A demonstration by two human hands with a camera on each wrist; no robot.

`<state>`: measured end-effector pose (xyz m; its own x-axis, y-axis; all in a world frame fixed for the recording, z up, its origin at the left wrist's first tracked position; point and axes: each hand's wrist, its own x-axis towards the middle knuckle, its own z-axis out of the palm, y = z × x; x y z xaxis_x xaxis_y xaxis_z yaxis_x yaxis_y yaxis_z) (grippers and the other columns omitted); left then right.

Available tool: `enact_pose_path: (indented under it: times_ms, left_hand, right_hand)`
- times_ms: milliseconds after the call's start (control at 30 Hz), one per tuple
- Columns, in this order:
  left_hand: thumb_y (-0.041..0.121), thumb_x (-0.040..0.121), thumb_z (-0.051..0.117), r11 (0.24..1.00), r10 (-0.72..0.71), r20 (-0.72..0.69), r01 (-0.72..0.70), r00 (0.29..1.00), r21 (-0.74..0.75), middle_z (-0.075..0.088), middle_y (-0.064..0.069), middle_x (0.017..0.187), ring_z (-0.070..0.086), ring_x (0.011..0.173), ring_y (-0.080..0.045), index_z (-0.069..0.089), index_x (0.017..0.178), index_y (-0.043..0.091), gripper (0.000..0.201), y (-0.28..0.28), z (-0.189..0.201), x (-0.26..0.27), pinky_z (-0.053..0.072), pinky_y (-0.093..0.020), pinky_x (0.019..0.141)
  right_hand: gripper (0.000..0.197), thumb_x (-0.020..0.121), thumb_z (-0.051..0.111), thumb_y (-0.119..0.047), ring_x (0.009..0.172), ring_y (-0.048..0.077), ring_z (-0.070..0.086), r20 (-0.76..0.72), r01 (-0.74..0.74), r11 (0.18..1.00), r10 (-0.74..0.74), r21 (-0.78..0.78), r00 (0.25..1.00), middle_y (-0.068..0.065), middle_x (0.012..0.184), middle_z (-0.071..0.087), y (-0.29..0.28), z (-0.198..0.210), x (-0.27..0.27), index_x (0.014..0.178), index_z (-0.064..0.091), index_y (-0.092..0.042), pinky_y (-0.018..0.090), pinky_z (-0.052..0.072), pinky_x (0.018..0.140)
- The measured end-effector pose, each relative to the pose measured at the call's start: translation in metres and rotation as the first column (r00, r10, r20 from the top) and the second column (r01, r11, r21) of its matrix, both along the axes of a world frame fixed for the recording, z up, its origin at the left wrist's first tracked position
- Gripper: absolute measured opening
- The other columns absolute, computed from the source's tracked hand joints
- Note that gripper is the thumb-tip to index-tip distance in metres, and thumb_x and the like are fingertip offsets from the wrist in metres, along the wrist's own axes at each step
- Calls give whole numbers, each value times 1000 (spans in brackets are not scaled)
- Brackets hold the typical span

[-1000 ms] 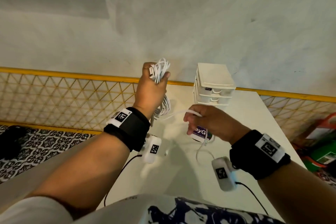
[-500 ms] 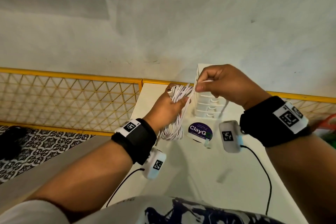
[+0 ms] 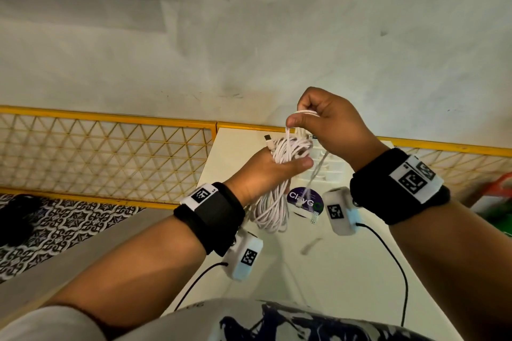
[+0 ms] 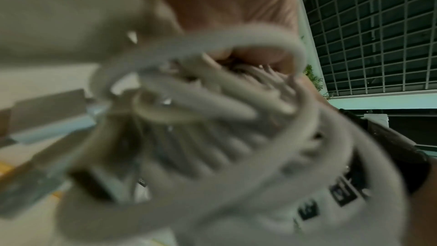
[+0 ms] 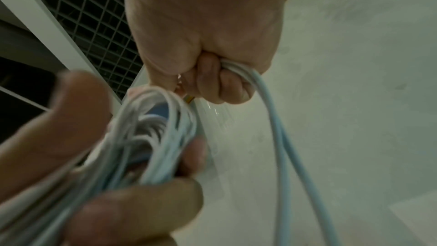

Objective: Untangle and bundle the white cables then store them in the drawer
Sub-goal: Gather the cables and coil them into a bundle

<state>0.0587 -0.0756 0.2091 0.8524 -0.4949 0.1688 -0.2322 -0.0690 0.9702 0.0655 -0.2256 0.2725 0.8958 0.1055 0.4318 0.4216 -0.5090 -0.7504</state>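
My left hand grips a coiled bundle of white cables above the white table; loops hang below the palm. The bundle fills the left wrist view, blurred. My right hand is just above the bundle and pinches a loose strand of the cable in curled fingers. In the right wrist view the strand runs down from the right hand's fist, and the coil sits in the left hand. The small white drawer unit stands behind the hands, mostly hidden.
A round purple-labelled tape roll lies on the table under the hands. A yellow mesh fence runs along the table's far and left sides. Black sensor cords trail over the table. Red and green items sit at the right edge.
My right hand rose from low over the table, carrying the loose strand up over the bundle. My left hand lowered and moved right with the coil.
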Motion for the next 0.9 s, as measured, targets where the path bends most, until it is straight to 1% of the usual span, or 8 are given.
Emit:
enact_pose_path:
  times_ms: [133, 267, 367, 533, 600, 700, 800, 900]
  left_hand:
    - [40, 85, 61, 974, 56, -81, -72, 995, -214, 48, 3, 53, 47, 42, -18, 60, 77, 19, 23, -2, -3, 9, 40, -27, 49]
    - [45, 84, 59, 908, 64, -198, -139, 978, -395, 46, 2, 54, 45, 47, -16, 59, 74, 19, 28, 0, -5, 17, 39, -28, 52]
    - [47, 88, 56, 855, 114, -278, -237, 954, -462, 59, 2, 61, 56, 59, -15, 65, 73, 19, 33, 3, -6, 22, 47, -31, 64]
    - [43, 95, 42, 762, 16, -402, -271, 915, -588, 72, -9, 102, 67, 101, -23, 64, 100, 14, 36, 6, 2, 28, 53, -37, 90]
    - [44, 94, 44, 706, 2, -454, -323, 891, -630, 72, -5, 84, 71, 82, -21, 60, 97, 9, 38, 7, 8, 30, 58, -39, 82]
    - [37, 94, 55, 602, 103, -520, -469, 848, -646, 55, 0, 62, 54, 48, -13, 55, 81, 16, 25, 11, 16, 37, 51, -28, 52]
    - [34, 87, 65, 690, 489, -298, -572, 820, -442, 54, 1, 64, 53, 54, -16, 61, 84, 13, 22, 14, 16, 45, 49, -32, 57]
    - [29, 85, 68, 750, 629, 58, -586, 775, -306, 58, 8, 72, 57, 65, -9, 57, 99, 9, 26, 10, 13, 43, 48, -25, 65]
  right_hand:
    - [22, 92, 57, -25, 53, 1, 41, 8, 83, 997, -83, 5, 997, -8, 58, 45, 1, -20, 6, 80, 52, -7, 17, 33, 54]
    - [21, 96, 44, -27, 47, 3, 33, -27, 4, 991, -1, 130, 1000, -12, 49, 40, 3, -48, 2, 78, 51, -21, 19, 29, 49]
    - [24, 96, 39, -25, 47, 10, 27, -188, -40, 979, 79, 200, 979, -6, 52, 33, 1, -65, -2, 77, 53, -19, 27, 23, 48]
    - [11, 89, 49, 0, 60, 14, 42, -377, -132, 990, 101, -58, 921, 5, 70, 46, 16, -89, -18, 85, 56, -8, 29, 32, 56]
    - [17, 91, 40, 3, 45, 12, 33, -477, -175, 978, 209, 116, 854, 6, 56, 38, 19, -99, -26, 81, 52, -4, 23, 27, 46]
    - [24, 98, 35, -3, 42, 8, 31, -604, -237, 947, 321, 216, 729, -4, 53, 43, 20, -113, -36, 77, 44, -8, 19, 26, 42]
    - [29, 95, 36, -4, 51, 10, 37, -684, -282, 957, 251, 70, 685, -1, 68, 45, 20, -115, -42, 74, 48, -21, 23, 30, 47]
    - [20, 96, 41, -20, 71, 15, 53, -538, -322, 839, 42, -439, 842, -13, 75, 53, 14, -100, -46, 81, 49, -29, 30, 43, 66]
